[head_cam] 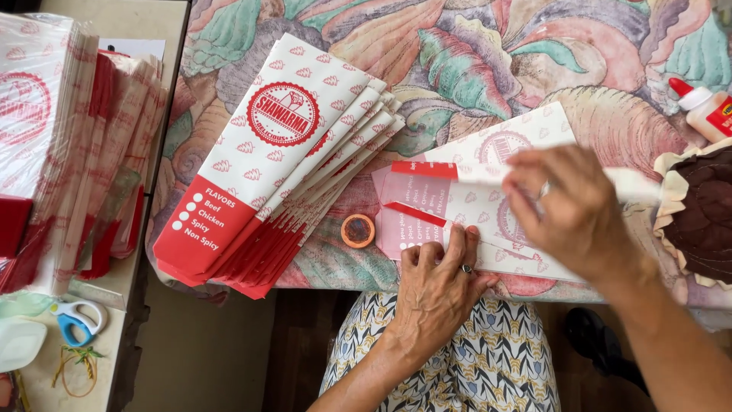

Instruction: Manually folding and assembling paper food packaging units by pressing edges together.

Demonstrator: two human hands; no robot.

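A red-and-white printed paper sleeve (473,200) lies unfolded and face down on the flowered cloth (473,53). My left hand (436,286) presses flat on its near edge, fingers apart, a ring on one finger. My right hand (570,214) rests on the sleeve's right part, fingers curled over a folded flap, blurred. A fanned stack of finished red-and-white sleeves (278,164) lies to the left of the hands. A small orange tape roll (357,230) sits between that stack and the sleeve.
A white glue bottle with a red cap (703,107) stands at the far right, above a brown ruffled cushion (701,214). On a side table at left are plastic-wrapped bundles of sleeves (61,137), blue-handled scissors (76,319) and rubber bands (74,368).
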